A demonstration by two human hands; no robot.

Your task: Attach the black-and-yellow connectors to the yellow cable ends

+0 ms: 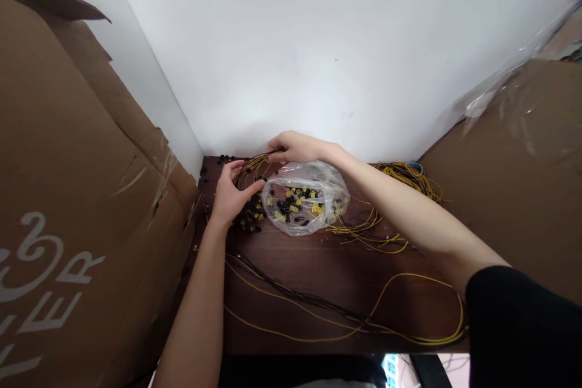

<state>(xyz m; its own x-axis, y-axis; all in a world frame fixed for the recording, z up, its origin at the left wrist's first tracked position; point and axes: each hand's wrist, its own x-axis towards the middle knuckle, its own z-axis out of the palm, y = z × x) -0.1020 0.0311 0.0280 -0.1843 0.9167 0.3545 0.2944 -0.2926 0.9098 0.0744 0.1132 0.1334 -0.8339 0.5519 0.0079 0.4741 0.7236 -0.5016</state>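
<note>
A bundle of thin yellow and dark wires [257, 165] stretches between my two hands at the back of the brown table. My right hand [295, 147] reaches across and is closed on the bundle's right end. At the left end, the fingers of my left hand [231, 194] curl round the wires, with the thumb out to the right. Just right of that thumb lies a clear plastic bag [297, 230], its mouth facing me, with small black and yellow connector pieces [294, 208] inside. More such pieces [249, 218] lie loose beside and below my left hand.
Long yellow and dark wires [313, 300] cross the table [282, 260] in front. More wires [364, 230] lie right of the bag, and a coiled yellow bundle [404, 180] sits at the back right. Cardboard boxes stand left [91, 151] and right [509, 151]; a white wall [309, 60] closes the back.
</note>
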